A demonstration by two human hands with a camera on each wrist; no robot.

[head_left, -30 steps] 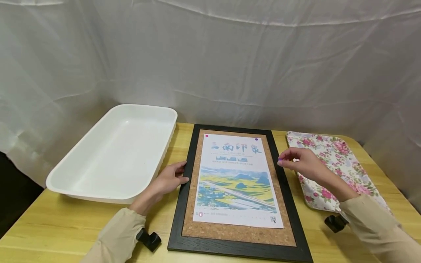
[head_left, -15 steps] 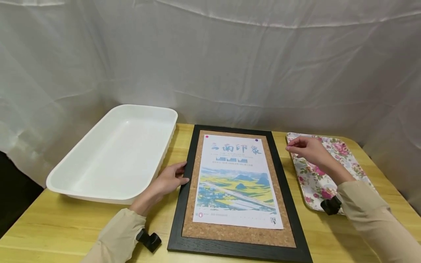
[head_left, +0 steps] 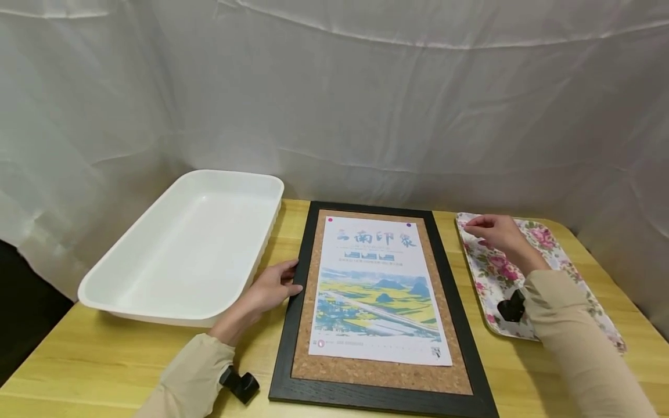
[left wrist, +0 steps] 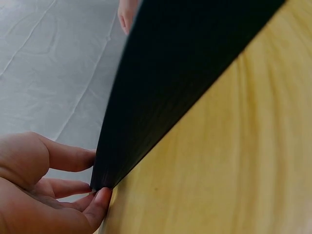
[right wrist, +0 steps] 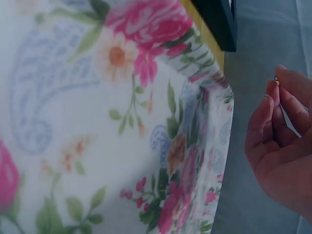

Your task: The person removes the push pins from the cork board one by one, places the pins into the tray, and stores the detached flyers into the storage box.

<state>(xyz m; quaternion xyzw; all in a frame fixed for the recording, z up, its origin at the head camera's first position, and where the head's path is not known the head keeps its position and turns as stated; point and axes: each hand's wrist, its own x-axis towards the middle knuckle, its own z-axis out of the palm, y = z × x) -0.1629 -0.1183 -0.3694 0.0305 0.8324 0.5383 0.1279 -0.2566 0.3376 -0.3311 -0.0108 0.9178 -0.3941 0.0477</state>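
A black-framed corkboard [head_left: 381,377] lies on the table, carrying a printed landscape poster [head_left: 387,290]. A pink thumbtack [head_left: 330,220] and a purple thumbtack [head_left: 409,224] sit at the poster's top corners. My left hand [head_left: 269,285] grips the left edge of the frame, its fingertips against the dark side in the left wrist view. Over the flowered tray [head_left: 575,290], my right hand [head_left: 499,235] pinches a tiny thumbtack [right wrist: 276,82] between thumb and index finger; only a bit of its brass-coloured part shows in the right wrist view.
A deep white plastic tub [head_left: 183,249] stands on the left of the wooden table [head_left: 68,371], close beside my left forearm. A grey curtain [head_left: 366,104] hangs behind everything. Black wrist mounts [head_left: 239,384] stick out from both sleeves.
My right hand, with the thumbtack, has moved away from the corkboard's right edge, back and right over the flowered tray. The left hand stays at the frame's left edge.
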